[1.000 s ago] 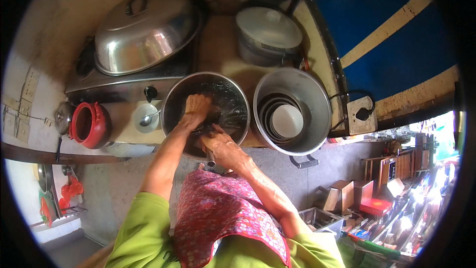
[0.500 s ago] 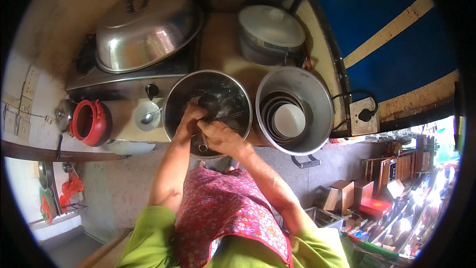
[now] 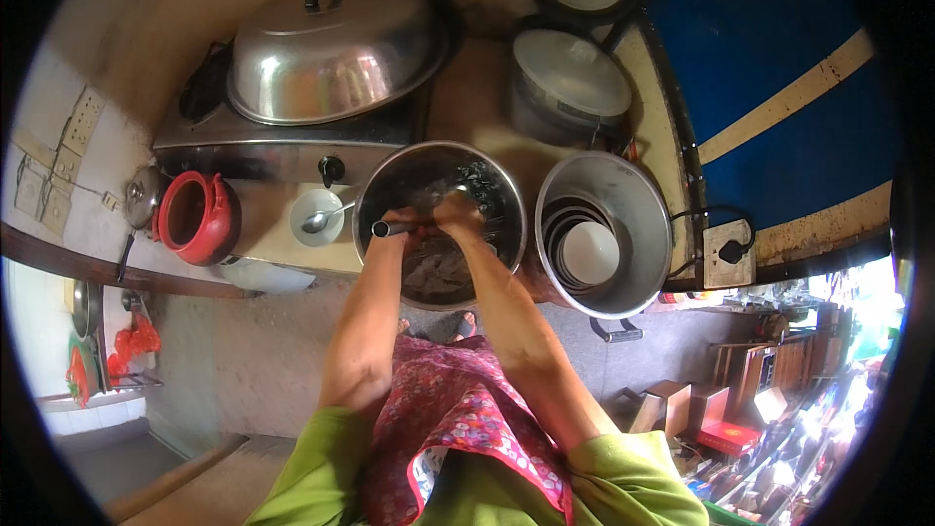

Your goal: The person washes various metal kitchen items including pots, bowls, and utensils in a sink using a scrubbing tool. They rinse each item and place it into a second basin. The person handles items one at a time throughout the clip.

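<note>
A deep steel pot (image 3: 516, 190) stands at the counter's front edge, straight ahead of me. Inside it lie dark green leafy bits (image 3: 477, 180) and a greyish-brown mixture (image 3: 433, 273). Both my hands reach into the pot, closed around a utensil with a hollow metal handle (image 3: 392, 229). My left hand (image 3: 404, 222) grips near the handle's open end, which points left. My right hand (image 3: 458, 214) is closed farther along, close to the leaves. The utensil's working end is hidden in the pot.
Right of the pot stands a taller aluminium pot (image 3: 648, 224) with nested bowls (image 3: 590, 251). A white bowl with a spoon (image 3: 317, 222) and a red clay pot (image 3: 200, 219) sit left. Behind are a domed lid (image 3: 336, 54) on the stove and a lidded pot (image 3: 575, 73).
The utensil's handle end has swung from pointing toward me to pointing left. My right hand has moved deeper into the pot. Green leaves now show there. The view has shifted slightly.
</note>
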Tool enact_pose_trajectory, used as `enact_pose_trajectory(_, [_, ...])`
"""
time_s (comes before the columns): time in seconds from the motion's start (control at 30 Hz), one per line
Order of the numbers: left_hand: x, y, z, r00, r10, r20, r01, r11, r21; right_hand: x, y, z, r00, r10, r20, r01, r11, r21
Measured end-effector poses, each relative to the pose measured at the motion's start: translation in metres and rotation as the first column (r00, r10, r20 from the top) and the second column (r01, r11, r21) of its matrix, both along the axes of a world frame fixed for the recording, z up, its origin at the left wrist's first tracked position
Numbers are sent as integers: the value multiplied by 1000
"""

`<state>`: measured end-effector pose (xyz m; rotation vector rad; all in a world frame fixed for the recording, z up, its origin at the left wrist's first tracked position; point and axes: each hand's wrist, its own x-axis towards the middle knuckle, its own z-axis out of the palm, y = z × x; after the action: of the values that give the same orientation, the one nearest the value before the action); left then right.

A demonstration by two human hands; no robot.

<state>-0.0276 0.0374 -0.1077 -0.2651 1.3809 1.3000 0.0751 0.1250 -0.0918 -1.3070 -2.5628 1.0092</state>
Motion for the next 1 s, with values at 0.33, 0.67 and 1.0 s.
enact_pose_trajectory(0.33, [-4, 6, 2, 929, 77, 362, -76, 997, -17, 11, 14, 15, 997, -50, -67, 5, 838, -545])
enact_pose_trajectory(0.67, [-1, -2, 12, 891, -150, 428, 83, 982, 171, -17, 38, -12, 966, 218, -140, -219, 976, 10])
enact_pose_trajectory(1.0, [3, -7, 24, 994, 11, -110, -2, 997, 75, 2, -11, 15, 989, 107, -104, -89, 983, 159])
